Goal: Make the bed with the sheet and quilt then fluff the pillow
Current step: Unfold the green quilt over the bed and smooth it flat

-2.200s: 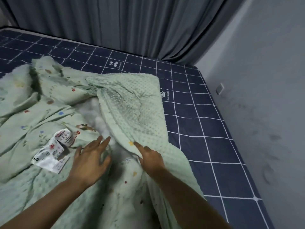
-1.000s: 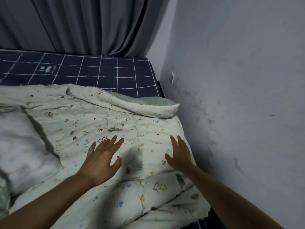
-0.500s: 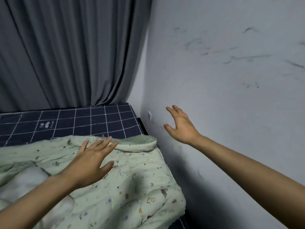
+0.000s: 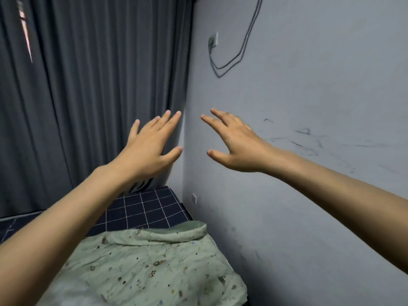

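A pale green quilt (image 4: 154, 268) with small flower prints lies on the bed at the bottom of the view, its far edge folded back against the wall. Beyond it shows the navy sheet (image 4: 143, 208) with a white grid. My left hand (image 4: 152, 146) and my right hand (image 4: 234, 144) are both raised in the air well above the quilt, fingers spread, holding nothing. No pillow is in view.
A grey wall (image 4: 309, 107) runs along the bed's right side, with a socket (image 4: 213, 41) and hanging cables (image 4: 240, 49) high up. Dark grey curtains (image 4: 88, 96) hang behind the bed's far edge. A small wall plate (image 4: 194, 198) sits low near the corner.
Both hands have lifted off the quilt and risen into the air, empty. The view has tilted up from the bed toward the corner of wall and curtain.
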